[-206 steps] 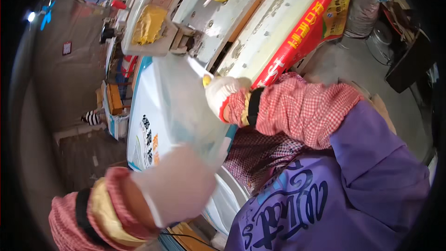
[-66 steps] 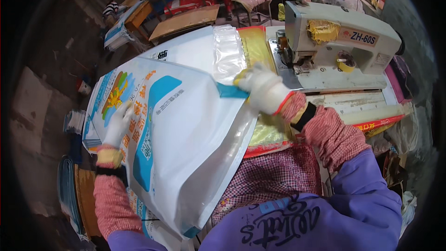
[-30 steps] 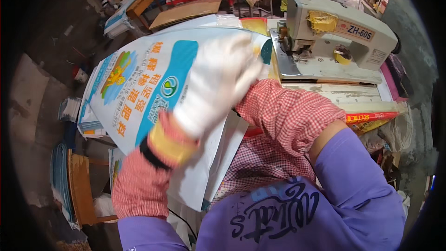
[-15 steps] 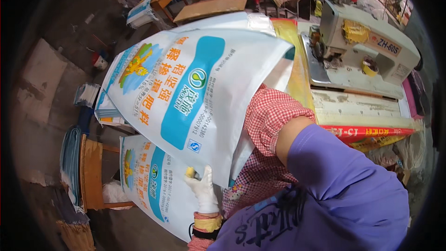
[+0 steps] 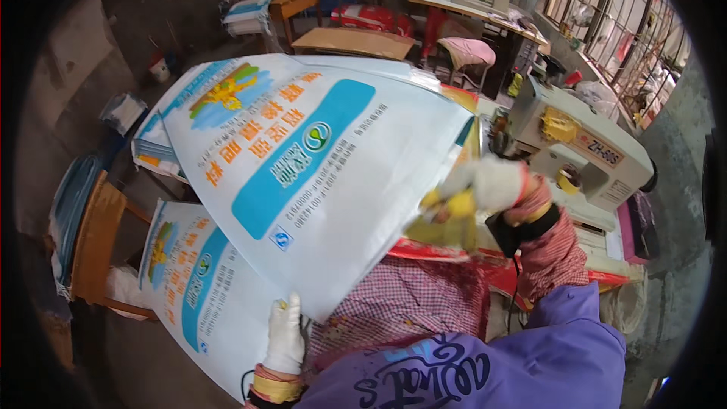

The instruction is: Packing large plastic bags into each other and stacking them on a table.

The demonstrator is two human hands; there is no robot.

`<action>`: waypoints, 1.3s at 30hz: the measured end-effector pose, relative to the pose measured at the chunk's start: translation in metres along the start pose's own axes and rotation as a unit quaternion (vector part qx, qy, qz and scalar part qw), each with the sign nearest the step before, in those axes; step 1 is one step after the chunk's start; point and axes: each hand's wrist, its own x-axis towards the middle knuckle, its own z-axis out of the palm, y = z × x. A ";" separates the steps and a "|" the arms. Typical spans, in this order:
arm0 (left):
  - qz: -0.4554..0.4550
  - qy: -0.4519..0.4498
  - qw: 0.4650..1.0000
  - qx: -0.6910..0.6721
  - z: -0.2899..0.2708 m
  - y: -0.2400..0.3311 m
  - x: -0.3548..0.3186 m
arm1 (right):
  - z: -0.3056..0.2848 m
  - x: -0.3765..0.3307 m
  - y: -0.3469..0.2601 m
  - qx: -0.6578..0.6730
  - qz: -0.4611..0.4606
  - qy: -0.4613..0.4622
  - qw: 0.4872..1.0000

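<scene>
A large woven plastic sack, white with a blue panel, orange characters and a yellow-and-blue picture near its far end, is held spread between both gloved hands. Its long axis runs from the near edge at the left hand up and away toward the far left, with the picture end pointing away from the person. The left hand, in a white glove, is closed on the sack's lower near edge, thumb on top. The right hand, in a white glove with yellow fingertips, pinches the sack's right edge, up and to the right of the left hand; its fingers are curled shut on the material.

Below and to the left of the left hand lies a second sack of the same print, flat, partly covered by the held one. Further left of it stands a wooden chair with blue sacks stacked beside it. Just beyond the right hand sits a cream industrial sewing machine on its table, with yellow and red sheets lying under the right wrist. A checked sleeve guard covers the right forearm above a purple top. Far beyond the sack are wooden tables, a pink stool and barred windows.
</scene>
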 end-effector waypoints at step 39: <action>-0.237 0.406 0.841 -0.269 -0.048 -0.089 -0.187 | 0.271 0.254 -0.014 -0.271 0.124 0.026 0.954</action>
